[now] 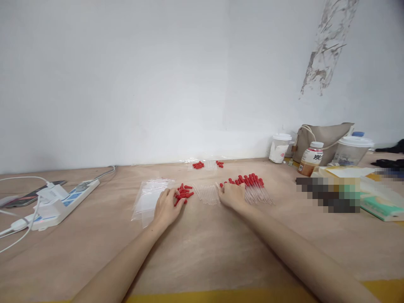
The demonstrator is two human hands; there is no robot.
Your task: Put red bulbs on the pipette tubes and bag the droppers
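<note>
My left hand (167, 207) rests beside a small pile of red rubber bulbs (183, 192), thumb and fingers apart at its left edge. To the right of the pile lies a row of thin clear tubes (208, 194). My right hand (232, 196) is at the right end of that row, its fingers curled in a pinch at the end of a clear tube; the fingertips are partly hidden. Just right of this hand lie several droppers (252, 187), clear tubes with red bulbs on their far ends. Flat clear plastic bags (150, 198) lie left of my left hand.
Near the wall, a clear bag (210, 165) has red bulbs (198, 165) at it. A white power strip (66, 206) with cables and a phone (34, 194) lie left. To the right stand a lidded cup (279, 149), a bottle (311, 160), a bag (323, 136) and a tissue pack (380, 204).
</note>
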